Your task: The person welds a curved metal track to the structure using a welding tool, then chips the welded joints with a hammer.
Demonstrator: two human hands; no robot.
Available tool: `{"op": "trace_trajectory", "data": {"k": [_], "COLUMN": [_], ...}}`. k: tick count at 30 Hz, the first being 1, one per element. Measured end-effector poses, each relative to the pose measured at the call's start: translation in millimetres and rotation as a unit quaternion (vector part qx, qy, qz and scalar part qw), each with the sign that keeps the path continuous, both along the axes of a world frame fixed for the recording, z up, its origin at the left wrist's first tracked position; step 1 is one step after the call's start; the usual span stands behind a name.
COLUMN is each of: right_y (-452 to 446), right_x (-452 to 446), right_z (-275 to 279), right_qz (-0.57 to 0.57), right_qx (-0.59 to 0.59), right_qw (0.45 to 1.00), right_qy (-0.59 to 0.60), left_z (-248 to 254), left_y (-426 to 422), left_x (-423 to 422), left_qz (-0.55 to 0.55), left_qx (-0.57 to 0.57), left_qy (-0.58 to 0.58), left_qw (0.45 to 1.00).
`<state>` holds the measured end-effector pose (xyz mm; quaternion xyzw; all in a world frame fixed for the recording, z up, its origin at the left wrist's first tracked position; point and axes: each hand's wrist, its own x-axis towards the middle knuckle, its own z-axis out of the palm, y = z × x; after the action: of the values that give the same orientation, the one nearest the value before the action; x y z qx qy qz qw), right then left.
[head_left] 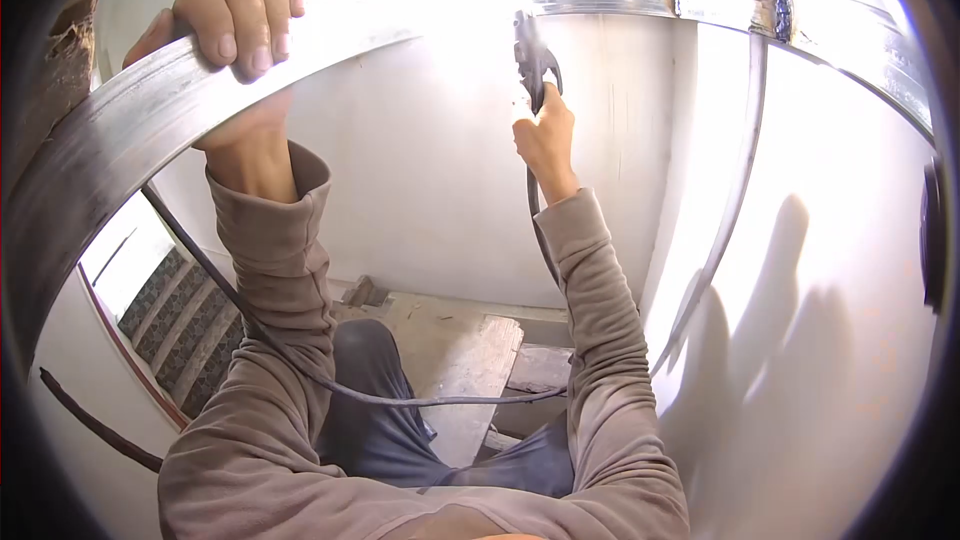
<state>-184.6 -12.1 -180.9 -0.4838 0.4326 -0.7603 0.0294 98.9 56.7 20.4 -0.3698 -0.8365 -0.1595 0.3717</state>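
Observation:
My left hand [238,28] is wrapped over the top edge of a shiny metal beam [125,135] in the upper left, fingers on the near face. Raised at the centre, my right hand [547,138] is closed around the handle of a dark welding electrode holder [535,55]. The holder's head is just below the beam line, where a strong white glare washes out the metal, so its tip and any electrode cannot be made out. From my right hand a black cable [440,402] runs down and loops across my lap toward the left.
Dark, burnt-looking joints [770,10] mark the beam at upper right. Pale walls [600,190] surround me, with hand-like shadows on the right one. Boards [470,350] lie below near my knees. A slatted opening [180,330] shows at lower left.

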Motion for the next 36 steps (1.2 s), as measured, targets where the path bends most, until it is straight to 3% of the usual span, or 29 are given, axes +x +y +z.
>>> {"op": "trace_trajectory", "data": {"k": [16,20,22,24,25,36], "right_y": [-10.4,-5.7,-27.6,-21.3,2.7,-14.6], "right_x": [3.1,6.1,4.0,3.7,9.5,6.5], "right_z": [0.1,-0.7,-10.5,-9.9,-1.6,-1.1], "right_qz": [-0.007,-0.011,-0.08,-0.006,0.007,-0.012], "right_qx": [0.003,-0.024,-0.115,-0.086,0.006,-0.029], "right_qw": [1.0,1.0,0.99,0.996,1.0,0.999], "right_qy": [-0.006,0.001,0.018,-0.017,-0.027,-0.015], "left_z": [-2.5,-0.8,-2.1,-4.7,-4.0,1.6], "left_y": [-1.9,-2.8,0.0,-0.9,0.6,-3.1], "left_x": [-0.5,-2.0,0.8,2.3,0.7,-4.7], "left_qz": [-0.036,-0.036,-0.019,-0.027,-0.029,-0.048], "left_qx": [0.009,-0.019,-0.028,0.005,-0.004,-0.033], "left_qy": [-0.029,-0.024,-0.01,-0.019,-0.029,-0.042], "left_qw": [0.999,0.999,0.999,0.999,0.999,0.997]}}
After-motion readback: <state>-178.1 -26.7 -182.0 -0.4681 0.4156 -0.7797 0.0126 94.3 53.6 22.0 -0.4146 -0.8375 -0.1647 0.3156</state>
